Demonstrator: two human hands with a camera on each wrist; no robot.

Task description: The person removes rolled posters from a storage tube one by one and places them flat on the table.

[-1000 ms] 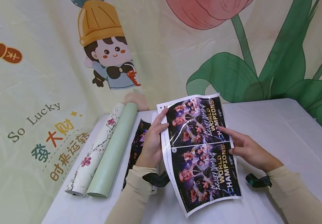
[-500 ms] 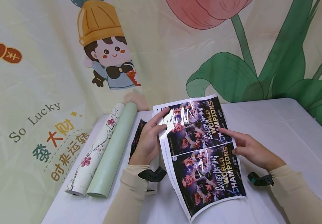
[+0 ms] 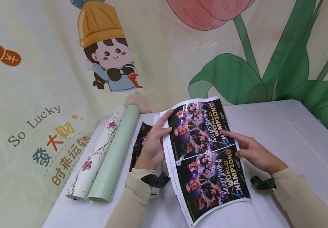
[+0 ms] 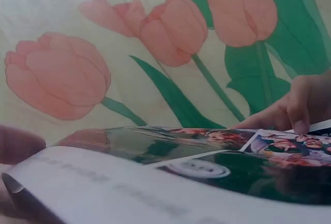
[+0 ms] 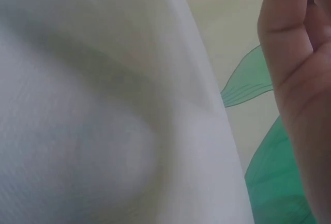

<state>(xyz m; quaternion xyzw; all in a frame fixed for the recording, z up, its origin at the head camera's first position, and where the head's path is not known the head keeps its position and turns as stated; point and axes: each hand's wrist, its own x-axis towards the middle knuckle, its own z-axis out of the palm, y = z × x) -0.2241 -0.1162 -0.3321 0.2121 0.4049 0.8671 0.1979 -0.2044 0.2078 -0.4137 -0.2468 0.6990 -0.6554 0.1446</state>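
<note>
A glossy printed poster (image 3: 206, 186) hangs in front of me, tilted, carrying two dark panels of the same picture with "WORLD CHAMPIONS" lettering and a white border. My left hand (image 3: 152, 147) grips its left edge, thumb and forefinger lying over the white margin. On the opposite edge my right hand (image 3: 255, 153) holds it, forefinger stretched over the print and thumb near the border. Seen from the left wrist, the poster's white margin (image 4: 103, 182) curls up toward the left fingertips. The right wrist view has that hand (image 5: 300, 79) beside a blurred white surface.
Two rolls lie side by side on the left of the white table (image 3: 295, 142): a white one with plum blossoms (image 3: 95, 155) and a pale green one (image 3: 115, 155). Beside them, a dark printed sheet (image 3: 136, 145) is partly behind my left arm. A patterned cloth backdrop (image 3: 164, 63) rises behind.
The poster has been tilted slightly, its lower end shifting a little right, and the bright glare on it has come and mostly gone. Both hands keep their places on its edges.
</note>
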